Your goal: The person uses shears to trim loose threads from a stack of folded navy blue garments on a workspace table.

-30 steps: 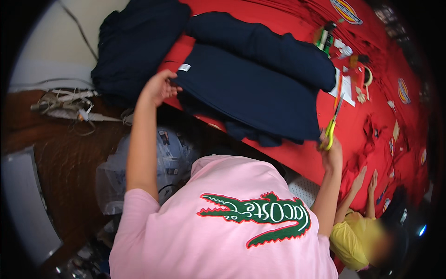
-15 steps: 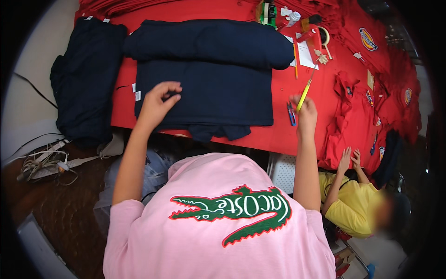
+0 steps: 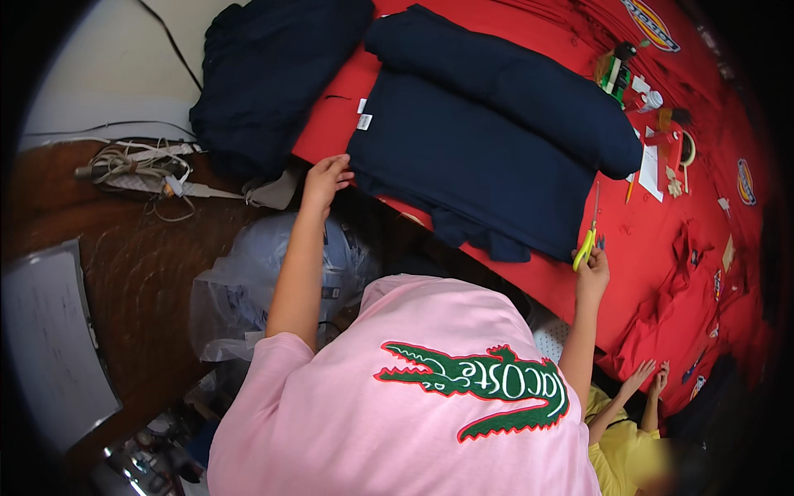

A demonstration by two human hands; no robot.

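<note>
A folded navy garment (image 3: 480, 165) with small white tags (image 3: 362, 116) lies on the red-covered table (image 3: 538, 277). My left hand (image 3: 325, 178) reaches to the garment's near left corner, with fingers bent and pinching the edge. At the table's near edge, my right hand (image 3: 592, 271) holds yellow-handled scissors (image 3: 589, 236) just right of the garment, blades pointing away from me. My pink shirt with a green crocodile print (image 3: 471, 388) fills the lower middle.
A second pile of navy cloth (image 3: 273, 74) hangs over the table's left end. Small tools, paper and a tape roll (image 3: 686, 153) lie at the right. Another person in yellow (image 3: 628, 438) reaches up at lower right. Cables (image 3: 141, 174), a plastic bag (image 3: 236, 289) and a white board (image 3: 50, 347) are on the brown floor.
The view has swung and tilted. My left hand slid from on top of the garment to its near left corner. My right hand keeps the scissors, now closer to the garment's right edge.
</note>
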